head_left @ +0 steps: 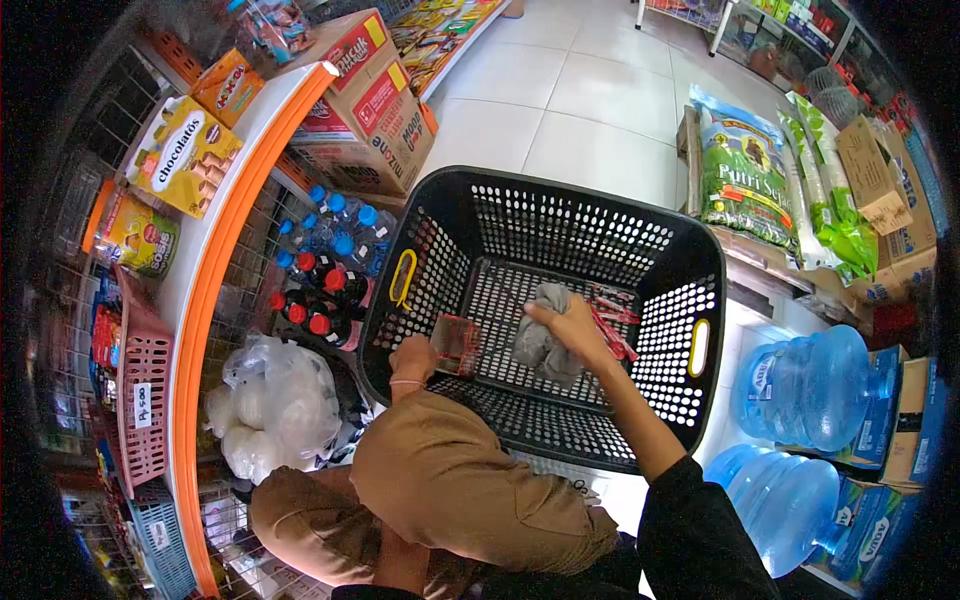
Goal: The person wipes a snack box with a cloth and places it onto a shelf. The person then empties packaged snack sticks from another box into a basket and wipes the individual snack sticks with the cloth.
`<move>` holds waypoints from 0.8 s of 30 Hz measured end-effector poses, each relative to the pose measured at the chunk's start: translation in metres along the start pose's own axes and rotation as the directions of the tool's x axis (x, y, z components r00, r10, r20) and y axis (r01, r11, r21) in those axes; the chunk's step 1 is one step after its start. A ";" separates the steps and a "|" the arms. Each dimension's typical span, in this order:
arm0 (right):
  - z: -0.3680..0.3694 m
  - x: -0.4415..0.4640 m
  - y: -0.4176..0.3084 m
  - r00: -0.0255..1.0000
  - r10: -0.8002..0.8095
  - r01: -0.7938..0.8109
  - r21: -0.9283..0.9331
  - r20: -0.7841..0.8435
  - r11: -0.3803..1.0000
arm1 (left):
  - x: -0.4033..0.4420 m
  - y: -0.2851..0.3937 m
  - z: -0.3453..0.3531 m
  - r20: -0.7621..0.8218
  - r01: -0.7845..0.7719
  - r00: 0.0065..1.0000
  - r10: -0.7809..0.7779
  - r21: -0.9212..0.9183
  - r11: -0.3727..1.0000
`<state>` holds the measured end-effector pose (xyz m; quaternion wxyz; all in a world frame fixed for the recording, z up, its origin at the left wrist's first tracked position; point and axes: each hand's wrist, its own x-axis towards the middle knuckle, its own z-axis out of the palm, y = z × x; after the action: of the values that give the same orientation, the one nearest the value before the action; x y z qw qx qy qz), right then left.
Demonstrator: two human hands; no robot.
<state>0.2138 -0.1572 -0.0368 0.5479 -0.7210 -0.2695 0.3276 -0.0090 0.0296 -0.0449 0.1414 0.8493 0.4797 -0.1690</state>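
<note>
A large black perforated basket (580, 205) with yellow handles stands on the floor in front of me. My right hand (575, 325) is inside it, closed on a crumpled grey cloth (545, 345). Beside the cloth, several red and white packets (615, 320) lie at the basket's right side. My left hand (413, 360) is at the basket's near left part, its fingers closed around the edge of a clear, red-tinted container (456, 343).
Orange-edged shelf (225, 235) with snack boxes rises at left. Bottles with blue and red caps (335, 275) and plastic bags (275, 405) sit left of the basket. Cartons (360, 120) stand behind; rice sacks (740, 170) and large water jugs (810, 385) are at right.
</note>
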 end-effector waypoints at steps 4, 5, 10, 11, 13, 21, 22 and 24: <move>-0.031 0.010 -0.001 0.991 -0.064 0.053 -0.100 -0.114 0.994 | 0.006 0.001 0.000 0.001 0.015 1.000 -0.015 -0.026 1.000; -0.041 0.010 -0.005 0.985 -0.075 0.040 -0.217 -0.156 0.975 | 0.009 -0.002 0.005 -0.006 0.002 1.000 -0.002 -0.067 0.998; -0.072 0.014 0.006 0.960 -0.111 -0.087 -0.647 -0.259 0.758 | 0.011 -0.001 0.006 -0.003 0.016 1.000 -0.016 -0.110 0.994; -0.079 0.016 0.020 0.966 -0.110 -0.092 -0.711 -0.234 0.697 | 0.011 0.000 0.005 0.012 0.027 1.000 -0.026 -0.116 0.993; -0.088 0.021 0.055 0.977 -0.024 -0.163 -0.813 -0.213 0.559 | 0.010 0.001 0.003 0.032 0.022 0.999 -0.018 -0.146 0.989; -0.060 0.019 0.173 0.920 0.370 -0.073 -0.872 0.128 0.485 | 0.011 0.000 0.004 -0.014 -0.066 0.998 0.065 -0.140 0.988; -0.051 0.011 0.161 0.899 0.406 -0.067 -0.865 0.164 0.497 | 0.015 -0.005 0.010 -0.025 -0.086 0.996 0.083 -0.156 0.984; -0.035 0.003 0.175 0.904 0.396 -0.025 -0.906 0.160 0.423 | 0.012 -0.001 0.004 0.030 -0.056 0.998 0.063 -0.194 0.979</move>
<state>0.2481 -0.2211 -0.2002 -0.0143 -0.8565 -0.3986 0.3276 -0.0046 0.0379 -0.0537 0.2369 0.8424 0.4655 -0.1325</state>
